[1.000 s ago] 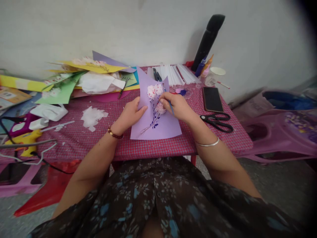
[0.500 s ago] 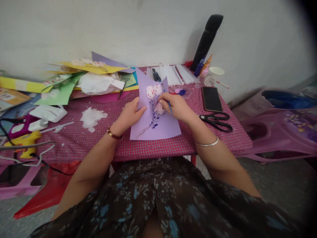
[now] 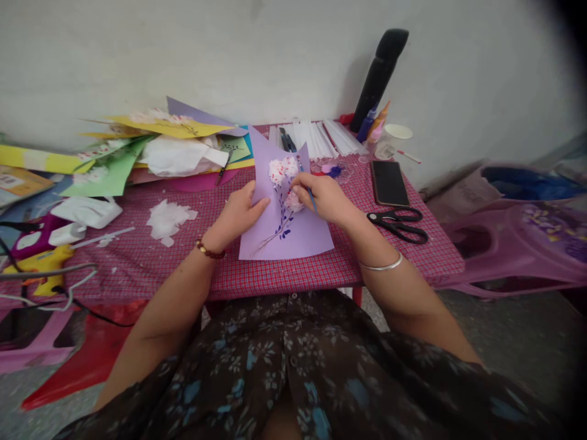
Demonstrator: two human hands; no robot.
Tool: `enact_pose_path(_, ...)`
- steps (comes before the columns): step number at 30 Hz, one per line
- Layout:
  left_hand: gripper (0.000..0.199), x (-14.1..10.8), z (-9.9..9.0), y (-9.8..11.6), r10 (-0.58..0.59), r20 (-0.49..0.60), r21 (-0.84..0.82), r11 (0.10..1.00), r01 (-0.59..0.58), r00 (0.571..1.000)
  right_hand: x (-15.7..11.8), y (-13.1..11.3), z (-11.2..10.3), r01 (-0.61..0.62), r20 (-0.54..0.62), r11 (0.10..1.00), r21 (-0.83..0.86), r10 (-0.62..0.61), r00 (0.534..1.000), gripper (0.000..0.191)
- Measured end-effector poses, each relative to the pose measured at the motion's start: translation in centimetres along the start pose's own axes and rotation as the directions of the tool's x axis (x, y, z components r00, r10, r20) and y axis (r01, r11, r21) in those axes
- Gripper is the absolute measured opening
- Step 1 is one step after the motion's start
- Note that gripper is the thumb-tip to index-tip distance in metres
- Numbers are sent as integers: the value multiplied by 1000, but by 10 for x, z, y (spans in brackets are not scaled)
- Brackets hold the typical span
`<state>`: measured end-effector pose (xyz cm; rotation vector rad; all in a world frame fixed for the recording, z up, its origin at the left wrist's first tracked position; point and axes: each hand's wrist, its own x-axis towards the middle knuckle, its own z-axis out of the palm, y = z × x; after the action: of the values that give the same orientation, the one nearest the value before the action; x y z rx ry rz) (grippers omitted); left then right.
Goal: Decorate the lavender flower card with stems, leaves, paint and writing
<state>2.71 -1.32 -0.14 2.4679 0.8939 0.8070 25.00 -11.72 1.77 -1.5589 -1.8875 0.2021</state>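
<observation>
A sheet of purple paper [image 3: 312, 235] tilts up from the table edge, bearing white and pink fluffy flower clusters [image 3: 280, 171], thin brown stems and dark blue painted leaves. My left hand [image 3: 241, 211] grips its left edge, thumb in front and some fingers behind. In my right hand [image 3: 321, 192] is a slim blue paintbrush [image 3: 313, 200], pinched near the lower pink cluster [image 3: 294, 201]. The fingertips and part of that cluster overlap, so I cannot tell whether the brush's working end touches it. Beyond the paper lies a plastic palette [image 3: 346, 174] with red, pink and blue paint.
Black scissors [image 3: 401, 225] and a phone [image 3: 389, 183] lie right. Paint bottles [image 3: 367, 125] and a white cup [image 3: 398, 131] stand behind. White scraps [image 3: 169, 220], a yellow glue gun [image 3: 41, 269] with cords, and finished flower sheets [image 3: 169, 125] occupy the left. White glue sticks [image 3: 314, 139] lie at the back.
The view has shifted slightly. My right hand and the brush have moved very little by the lower cluster; my left hand keeps its grip on the paper.
</observation>
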Motion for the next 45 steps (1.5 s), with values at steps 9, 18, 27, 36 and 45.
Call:
enact_pose_path(9, 19, 0, 0, -1, 5, -9, 0, 1000, -5, 1000, 0, 1, 2, 1, 0, 1000, -27, -1, 1000, 22)
enact_pose_path(18, 17, 0, 1, -2, 23, -16, -20, 1000, -24, 1000, -1, -5, -1, 3, 33, 1000, -30, -2, 999, 24)
enact_pose_path(27, 18, 0, 2, -3, 6, -19, -15, 1000, -6, 1000, -3, -10, 0, 2, 66, 999, -36, 0, 998, 24)
enact_pose_path(36, 17, 0, 2, -4, 6, -2, -12, 1000, -6, 1000, -4, -9, 6, 38, 60, 998, -52, -35, 998, 23)
enact_pose_path(45, 21, 0, 3, -6, -6, -10, -34, 999, 6, 1000, -4, -13, 5, 39, 84, 998, -52, -35, 996, 26)
